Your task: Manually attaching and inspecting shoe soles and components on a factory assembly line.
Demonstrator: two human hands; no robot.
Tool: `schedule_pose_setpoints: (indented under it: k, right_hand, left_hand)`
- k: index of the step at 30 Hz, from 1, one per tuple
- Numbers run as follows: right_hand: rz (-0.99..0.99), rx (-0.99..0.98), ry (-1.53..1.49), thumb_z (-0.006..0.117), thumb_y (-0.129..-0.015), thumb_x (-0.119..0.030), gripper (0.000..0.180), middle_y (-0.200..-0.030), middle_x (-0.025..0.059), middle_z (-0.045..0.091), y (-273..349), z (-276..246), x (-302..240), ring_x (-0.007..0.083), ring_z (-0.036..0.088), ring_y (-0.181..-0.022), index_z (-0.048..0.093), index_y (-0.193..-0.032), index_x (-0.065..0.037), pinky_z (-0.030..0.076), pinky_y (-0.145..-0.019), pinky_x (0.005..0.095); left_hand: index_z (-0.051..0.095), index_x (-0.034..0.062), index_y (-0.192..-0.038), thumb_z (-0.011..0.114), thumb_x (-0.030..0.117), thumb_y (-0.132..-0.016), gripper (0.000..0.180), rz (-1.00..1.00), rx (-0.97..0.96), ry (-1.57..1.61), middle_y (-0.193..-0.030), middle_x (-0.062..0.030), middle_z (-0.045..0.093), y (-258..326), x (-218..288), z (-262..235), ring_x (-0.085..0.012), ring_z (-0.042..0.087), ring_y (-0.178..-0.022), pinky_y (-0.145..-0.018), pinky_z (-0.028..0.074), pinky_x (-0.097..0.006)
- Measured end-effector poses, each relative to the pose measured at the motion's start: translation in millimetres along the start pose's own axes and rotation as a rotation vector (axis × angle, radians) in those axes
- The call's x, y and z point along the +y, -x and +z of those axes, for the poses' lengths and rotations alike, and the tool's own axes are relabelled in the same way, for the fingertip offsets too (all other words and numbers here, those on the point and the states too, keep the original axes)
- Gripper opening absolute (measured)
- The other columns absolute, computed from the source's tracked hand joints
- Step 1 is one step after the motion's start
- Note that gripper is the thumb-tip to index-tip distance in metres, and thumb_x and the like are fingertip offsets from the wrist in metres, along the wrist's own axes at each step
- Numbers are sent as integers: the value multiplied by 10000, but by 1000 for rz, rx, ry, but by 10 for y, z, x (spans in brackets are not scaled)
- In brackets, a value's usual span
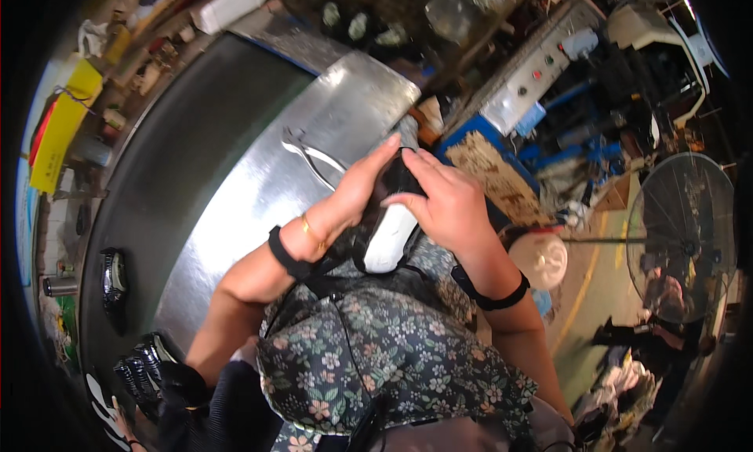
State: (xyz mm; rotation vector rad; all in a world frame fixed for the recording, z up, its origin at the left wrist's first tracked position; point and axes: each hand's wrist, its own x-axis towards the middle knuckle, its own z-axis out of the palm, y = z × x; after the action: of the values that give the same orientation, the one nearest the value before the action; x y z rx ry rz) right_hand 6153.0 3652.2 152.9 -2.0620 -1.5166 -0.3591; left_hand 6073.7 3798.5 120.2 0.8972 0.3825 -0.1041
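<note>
Close in front of my body, a black shoe upper with a white sole-side insert is held between my two hands, its white end toward me. My left hand presses along its left side, fingers stretched toward the far end. From the right, my right hand grips it, fingers over the far part and thumb across the near side. The palms hide much of the dark part. A pair of pincers with pale handles lies on the shiny metal table, just left of my left hand.
A dark conveyor belt curves along the left, carrying a black shoe. Glossy black shoes sit at lower left, near another person's hand. On the right stand a machine control panel, a white lidded bucket and a large fan.
</note>
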Motion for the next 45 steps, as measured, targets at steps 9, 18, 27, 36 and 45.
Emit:
schedule_pose_setpoints:
  k: [9, 18, 27, 36, 45]
  right_hand:
    - [548, -364, -695, 841, -690, -263, 431, -807, 175, 686, 100, -4, 689, 115, 579, -629, 699, -977, 26, 472, -594, 294]
    - [583, -58, -555, 687, -857, -244, 521, -1055, 225, 669, 427, 891, 460, 276, 678, -987, 538, -1297, -8, 518, -824, 351]
    - [821, -129, -1164, 531, -957, -92, 219, -944, 21, 673, 816, 828, 697, 83, 595, -839, 619, -1109, 39, 487, -770, 264]
    - [1492, -33, -1990, 305, -925, -699, 805, -1190, 127, 610, 944, 1029, 436, 196, 622, -1027, 469, -1333, -24, 530, -855, 331]
    - [1017, -343, -793, 142, -1026, -478, 697, -1048, 277, 638, 1008, 933, 320, 430, 597, -1019, 571, -1165, 53, 452, -902, 441]
  left_hand:
    - [601, 34, -1183, 387, 356, -1003, 426, -61, 146, -245, -949, -89, 660, -512, -467, -18, -123, 597, -784, -657, 488, -258]
    - [551, -2, -1228, 543, 370, -930, 477, 552, 231, -866, -1119, -165, 625, -428, -508, -344, -281, 567, -1079, -969, 420, -378]
    - [462, 10, -1332, 678, 191, -886, 528, 186, -44, -589, -1165, -89, 595, -728, -166, -604, -137, 552, -1061, -927, 454, -285]
    - [449, 25, -1316, 709, 153, -862, 539, 166, -7, -507, -1131, -64, 586, -629, -472, -561, -145, 546, -1036, -911, 450, -273]
    - [441, 31, -1329, 672, 76, -869, 516, 253, -58, -580, -1281, -72, 523, -511, -506, -427, -159, 478, -1178, -1014, 382, -294]
